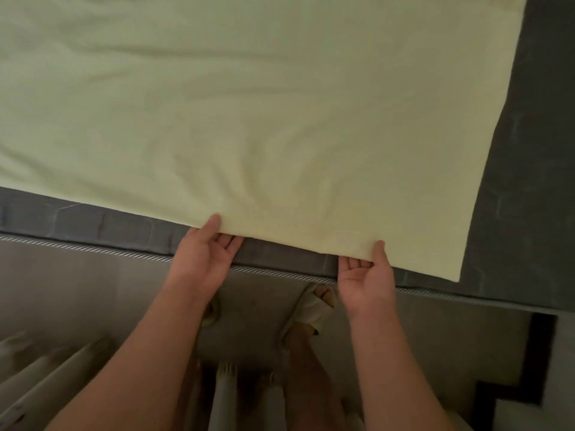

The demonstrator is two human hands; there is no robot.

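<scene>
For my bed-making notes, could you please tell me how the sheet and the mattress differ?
The sheet is pale yellow and softly wrinkled; the mattress is dark grey and quilted. The sheet lies on top and stops short, leaving the mattress bare along its near and right sides. The left hand and right hand pinch the sheet's near edge, not the mattress. Both lie mostly flat.

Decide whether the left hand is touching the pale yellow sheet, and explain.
Touching. The head view shows the left hand pinching the pale yellow sheet at its near edge, thumb on top, fingers underneath.
</scene>
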